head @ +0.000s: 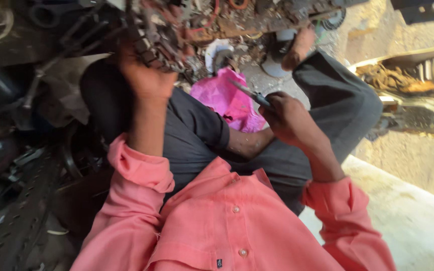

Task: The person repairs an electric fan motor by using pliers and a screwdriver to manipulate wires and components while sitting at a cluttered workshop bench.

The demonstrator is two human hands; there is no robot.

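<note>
Two bare hands work over the lap of a person seated cross-legged in a salmon-pink shirt (227, 221) and dark grey trousers (337, 100). Taking the pink plastic bag (227, 98) between the knees as the landmark: the left hand (144, 75) is up and to the left of it, fingers curled tight around the lower edge of a dirty, tangled metal assembly (161, 30) of wires and brackets. The right hand (290, 118) sits just right of the bag, closed in a fist around the handles of a slim metal tool (249, 93), probably pliers or snips.

The tool's long axis runs diagonally from the right fist up and left, its tip lying over the bag's upper right edge and aimed toward the assembly. The assembly lies above and left of the tool tip, well apart from it; the left hand is already on it, the right hand is the farther one.

Motion blur softens the whole view. The assembly's top is cut off by the frame edge, its exact kind is hard to make out, and the tool's handles are hidden inside the fist. Whether the tool's tips are parted cannot be told.
</note>
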